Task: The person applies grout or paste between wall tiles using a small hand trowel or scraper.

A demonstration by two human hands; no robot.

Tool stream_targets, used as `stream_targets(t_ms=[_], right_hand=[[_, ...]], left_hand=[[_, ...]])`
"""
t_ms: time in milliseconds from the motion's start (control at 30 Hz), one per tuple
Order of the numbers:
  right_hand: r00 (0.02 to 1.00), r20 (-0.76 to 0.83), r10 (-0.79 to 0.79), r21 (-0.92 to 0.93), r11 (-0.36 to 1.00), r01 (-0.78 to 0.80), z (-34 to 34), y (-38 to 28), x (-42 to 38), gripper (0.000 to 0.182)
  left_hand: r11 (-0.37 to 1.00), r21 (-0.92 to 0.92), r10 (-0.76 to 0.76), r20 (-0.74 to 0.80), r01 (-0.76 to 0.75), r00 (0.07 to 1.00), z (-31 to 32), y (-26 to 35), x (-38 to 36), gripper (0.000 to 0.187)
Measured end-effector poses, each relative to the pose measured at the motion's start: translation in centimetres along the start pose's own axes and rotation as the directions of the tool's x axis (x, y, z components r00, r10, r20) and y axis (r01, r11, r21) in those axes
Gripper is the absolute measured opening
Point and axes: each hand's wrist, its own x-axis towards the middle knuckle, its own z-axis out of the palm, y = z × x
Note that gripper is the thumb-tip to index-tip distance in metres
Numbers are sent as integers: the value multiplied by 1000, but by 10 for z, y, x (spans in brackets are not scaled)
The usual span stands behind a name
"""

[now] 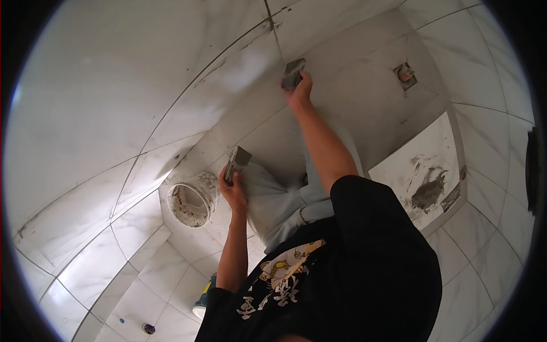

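Observation:
Near the top centre, my right hand (pixel 299 91) is closed on a flat grey tool (pixel 293 74), close to the tiled wall. Lower and to the left, my left hand (pixel 233 192) grips a block-like tool (pixel 237 161) smeared with grey material, beside my knee. What exactly each tool is, I cannot tell. Left of my left hand stands a round white bucket (pixel 212 185) crusted with dried material. Dark grout lines and smears mark the wall tiles (pixel 188 57) in front of me.
On the right lies a white panel (pixel 439 142) with a grey smeared patch. A square opening with a pipe (pixel 405 74) is at the upper right. A dark green container (pixel 204 296) stands at the lower left, with a small purple object (pixel 149 329) farther left.

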Motion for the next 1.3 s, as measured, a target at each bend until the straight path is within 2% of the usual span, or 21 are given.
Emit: stream_targets(t_ms=[33,200,267,333,367,433,467,533,567,633,667,733,767,833,867,933,1000,1067,1200,1267,1300], right_hand=[[997,-77,-27,-77,997,21,-4,5,7,38],[995,-68,-69,-220,974,52,-17,26,36,34],[994,-52,-97,-260,962,80,-7,35,36,34],[968,8,-252,-348,906,239,1,47,30,35],[967,11,-253,-349,906,241,-3,58,37,35],[919,188,-345,-465,793,393,-19,75,41,36],[919,185,-348,-465,793,394,-18,72,31,36],[987,122,-106,-403,904,147,-27,70,5,34],[986,121,-110,-398,905,150,-28,65,1,34],[986,112,-124,-207,968,145,-28,54,-1,34],[986,110,-122,-203,969,143,-19,51,-7,34],[963,71,-258,-277,923,268,2,44,-5,34],[963,73,-258,-273,924,269,8,46,-5,34],[929,229,-291,-402,841,362,17,53,-7,34],[928,228,-293,-402,840,364,11,57,-11,34],[942,306,-141,-575,761,301,-8,65,-28,37],[952,270,-140,-503,823,264,2,51,-42,43],[945,178,-273,-327,890,319,9,38,-39,50],[918,180,-354,-435,808,397,34,46,-35,53],[943,277,-187,-561,765,317,22,52,-51,58],[925,343,-165,-577,739,346,15,48,-56,58]], left_hand=[[1000,-6,5,1,-5,1000,-1,-1,0,37],[999,12,32,-27,-32,999,4,-1,5,37],[998,-47,35,-23,-36,999,5,-2,5,36],[998,-58,34,-26,-36,999,4,-4,5,36],[997,-71,32,-27,-33,999,6,-6,6,36],[999,-40,33,-8,-33,999,3,-8,6,37],[999,-10,37,8,-37,999,3,-7,6,38],[999,-13,32,7,-32,999,4,-6,5,38],[999,-21,30,2,-30,1000,5,-5,7,38],[999,-35,35,-17,-35,999,9,-6,8,38],[999,-42,31,-35,-32,999,6,-8,6,38],[999,-25,42,-29,-43,999,4,-11,7,38],[999,-9,50,-24,-50,998,4,-12,8,38],[999,-19,43,-13,-43,999,2,-15,8,38],[999,-31,32,1,-32,999,2,-14,7,38],[999,-37,35,4,-35,999,5,-11,8,38],[999,-37,38,5,-38,999,6,-10,8,38],[998,-52,46,-23,-47,999,5,-13,7,37],[998,-39,55,-16,-56,998,4,-15,8,37],[998,-51,40,-13,-41,999,4,-13,8,37],[997,-57,42,-13,-43,999,6,-12,8,37]])
